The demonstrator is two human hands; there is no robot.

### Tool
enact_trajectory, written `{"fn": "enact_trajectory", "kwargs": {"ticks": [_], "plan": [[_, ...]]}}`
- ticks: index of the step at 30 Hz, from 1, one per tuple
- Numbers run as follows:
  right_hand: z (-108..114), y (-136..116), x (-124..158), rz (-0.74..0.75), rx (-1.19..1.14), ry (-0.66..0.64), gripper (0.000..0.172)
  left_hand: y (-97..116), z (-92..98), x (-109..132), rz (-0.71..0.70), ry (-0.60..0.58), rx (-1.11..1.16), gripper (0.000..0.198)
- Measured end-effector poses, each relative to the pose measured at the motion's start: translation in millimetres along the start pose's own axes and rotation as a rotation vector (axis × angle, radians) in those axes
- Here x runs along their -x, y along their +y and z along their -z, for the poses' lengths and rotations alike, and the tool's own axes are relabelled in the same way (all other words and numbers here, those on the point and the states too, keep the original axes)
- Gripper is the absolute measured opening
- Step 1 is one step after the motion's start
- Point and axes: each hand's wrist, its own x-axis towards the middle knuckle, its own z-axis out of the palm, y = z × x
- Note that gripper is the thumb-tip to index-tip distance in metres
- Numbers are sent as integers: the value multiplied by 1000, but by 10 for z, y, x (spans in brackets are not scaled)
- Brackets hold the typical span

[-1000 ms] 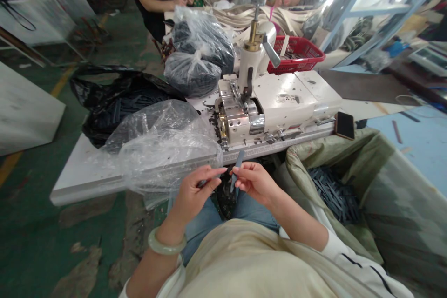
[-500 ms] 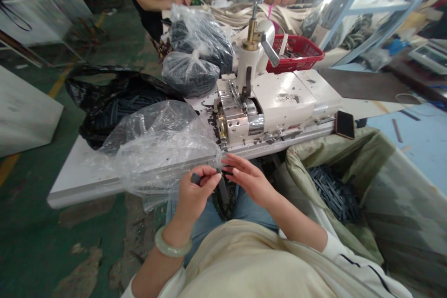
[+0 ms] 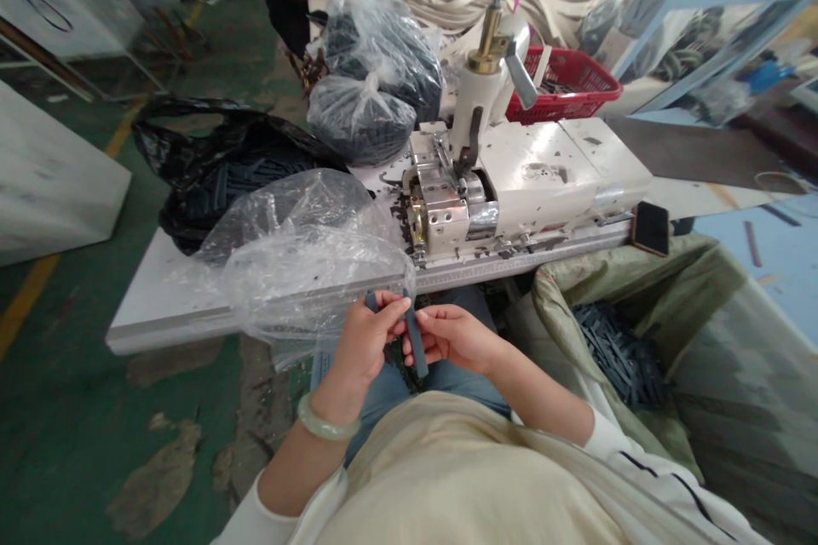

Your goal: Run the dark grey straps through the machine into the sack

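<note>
I have the left hand [image 3: 365, 339] closed in a pinch on the upper end of a flat, dark blue-grey strip [image 3: 417, 347], which slants down between my two hands above the lap. A second dark end [image 3: 371, 301] pokes out past the left fingers; I can't tell whether it is a separate piece. My right hand [image 3: 465, 341] is partly curled against the strip's other side, though I can't make out whether it grips. Just beyond, a crumpled clear plastic bag [image 3: 300, 272] drapes over the front edge of the white table [image 3: 159, 311], beside a cream-coloured metal machine [image 3: 543, 187]. To my right, an olive-green fabric liner [image 3: 566, 294] holds many dark strips [image 3: 617, 358].
</note>
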Motion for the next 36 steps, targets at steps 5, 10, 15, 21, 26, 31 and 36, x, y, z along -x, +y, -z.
{"fn": "enact_trajectory", "kwargs": {"ticks": [5, 10, 15, 21, 26, 31, 36], "plan": [[30, -5, -117, 129, 108, 94, 37, 14, 4, -49, -71, 7, 11, 29], [313, -478, -255, 380, 156, 373, 39, 50, 85, -141, -80, 23, 92, 34], [500, -1054, -334, 471, 119, 522, 35, 57, 104, -175, -28, -7, 91, 37], [452, -1215, -393, 504, 72, 635, 30, 76, 107, -190, -15, 10, 89, 39], [437, -1227, -451, 559, 3, 707, 28, 85, 102, -199, -3, 5, 102, 37], [662, -1052, -71, 807, 65, 967, 33, 154, 84, -170, 46, -117, 390, 34], [1219, -585, 1123, 688, 847, 1796, 54, 258, 90, -136, 168, -352, 811, 43]]}}
